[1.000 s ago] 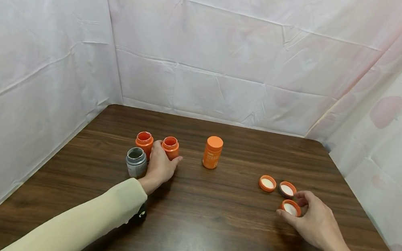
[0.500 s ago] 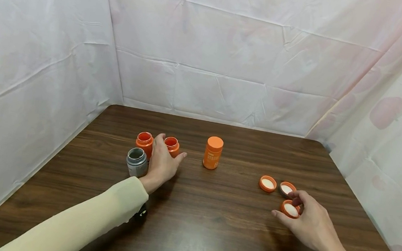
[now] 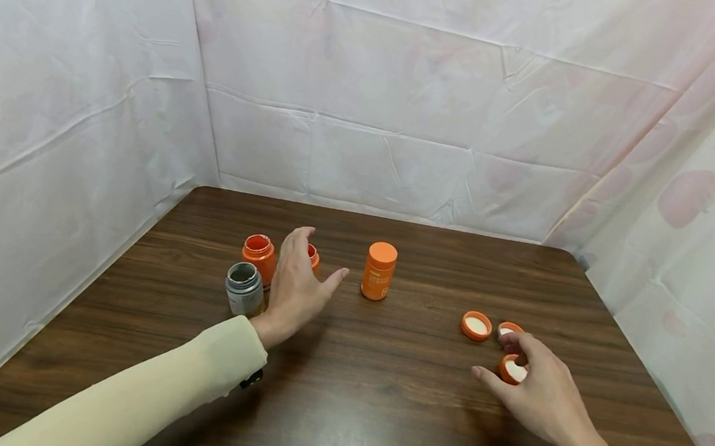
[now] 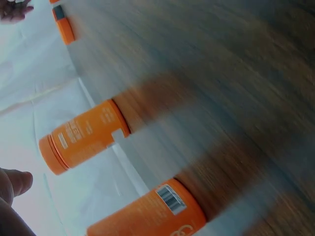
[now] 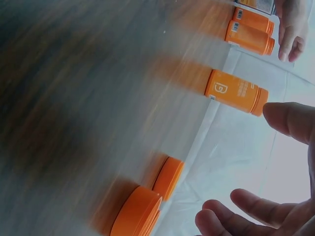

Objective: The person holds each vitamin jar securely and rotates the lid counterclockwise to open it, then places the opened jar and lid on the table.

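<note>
My left hand (image 3: 293, 285) is spread, with nothing in its grasp, in front of an orange lidless bottle (image 3: 314, 257) that it partly hides. Beside that bottle stand a second orange lidless bottle (image 3: 260, 260) and a grey lidless one (image 3: 244, 290). To the right, an orange bottle with its lid on (image 3: 378, 272) stands upright. My right hand (image 3: 544, 392) hovers with thumb and fingers apart around an upturned orange lid (image 3: 513, 369), holding nothing. Two more upturned lids lie close by: one orange (image 3: 475, 326), one orange with a dark side (image 3: 507, 331), partly behind my fingers.
Everything stands on a dark brown wooden table (image 3: 379, 397). A pale, creased curtain (image 3: 376, 95) encloses its back and sides. In the right wrist view, the capped bottle (image 5: 235, 91) stands between the lids (image 5: 168, 178) and the uncapped bottles (image 5: 248, 37).
My left hand has let go of the orange lidless bottle and shifted right, its fingers spreading. My right hand has released the nearest orange lid and moved slightly left. The bottles and lids stay put.
</note>
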A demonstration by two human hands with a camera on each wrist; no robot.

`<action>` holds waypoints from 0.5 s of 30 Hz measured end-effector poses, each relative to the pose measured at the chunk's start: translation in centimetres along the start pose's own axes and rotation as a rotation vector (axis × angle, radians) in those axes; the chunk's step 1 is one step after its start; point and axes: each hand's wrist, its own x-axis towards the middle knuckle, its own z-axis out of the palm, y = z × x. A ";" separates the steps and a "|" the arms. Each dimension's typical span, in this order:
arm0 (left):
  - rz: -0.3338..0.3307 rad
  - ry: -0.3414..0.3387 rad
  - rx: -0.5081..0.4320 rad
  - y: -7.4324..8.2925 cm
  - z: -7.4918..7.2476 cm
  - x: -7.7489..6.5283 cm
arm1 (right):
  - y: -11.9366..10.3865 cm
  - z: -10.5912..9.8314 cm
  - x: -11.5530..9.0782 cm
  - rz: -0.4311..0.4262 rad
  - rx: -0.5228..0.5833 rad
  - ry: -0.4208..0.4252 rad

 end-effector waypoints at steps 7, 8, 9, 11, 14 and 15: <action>0.089 -0.017 -0.004 0.8 0.3 -0.8 | -0.9 0.4 0.0 -0.024 0.016 -0.006; 0.098 -0.020 -0.005 0.9 0.4 -0.9 | -1.0 0.5 -0.1 -0.030 0.013 -0.004; 0.110 -0.024 -0.006 1.0 0.4 -0.9 | -1.1 0.6 -0.1 -0.036 0.010 -0.004; 0.129 -0.034 -0.008 1.1 0.5 -1.1 | -1.3 0.9 -0.2 -0.054 0.003 0.000; 0.152 -0.052 -0.001 1.2 0.6 -1.4 | -1.6 1.2 -0.4 -0.099 -0.001 0.020; 0.160 -0.057 -0.001 1.2 0.6 -1.5 | -1.6 1.3 -0.4 -0.119 -0.002 0.030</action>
